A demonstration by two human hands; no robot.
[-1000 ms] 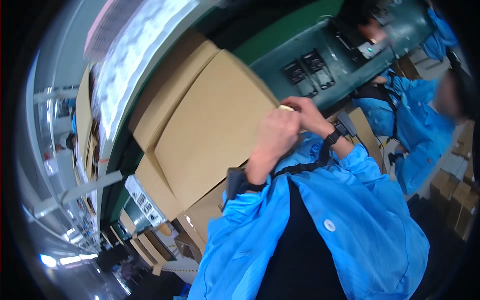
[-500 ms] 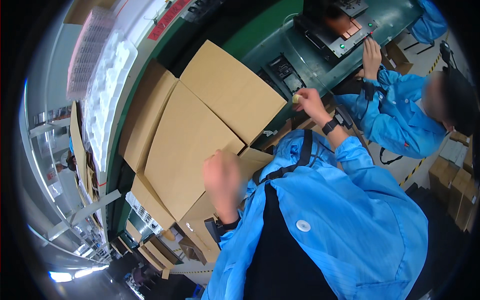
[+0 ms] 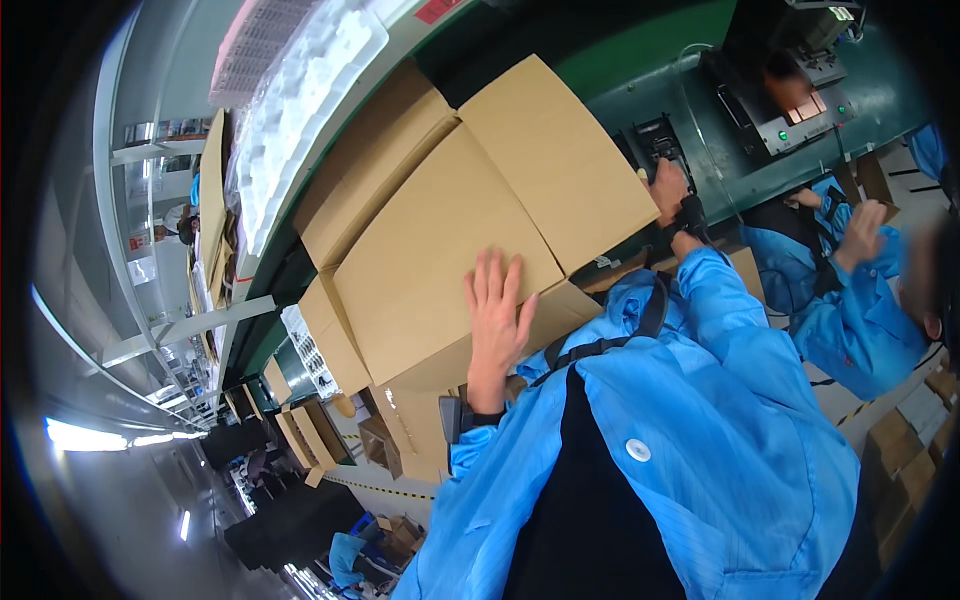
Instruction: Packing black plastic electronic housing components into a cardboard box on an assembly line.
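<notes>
A large brown cardboard box (image 3: 440, 230) with its flaps spread open fills the middle of the view. My left hand (image 3: 495, 320) lies flat on its near flap, fingers apart, holding nothing. My right hand (image 3: 668, 192), a black watch on its wrist, reaches past the box's right flap toward a black tray (image 3: 655, 140) on the green conveyor (image 3: 700, 90). Its fingers are curled around a small pale piece (image 3: 641, 174) that barely shows. My blue coat (image 3: 700, 430) fills the lower right.
A co-worker in a blue coat (image 3: 850, 320) stands at the right with one hand raised. A machine with a lit panel (image 3: 800, 105) sits behind the conveyor. White foam trays (image 3: 300, 110) lie at the upper left. Flat cardboard boxes (image 3: 300, 430) stand lower left.
My left hand dropped from near my face onto the box flap and spread flat. My right hand moved away from it, out toward the conveyor tray.
</notes>
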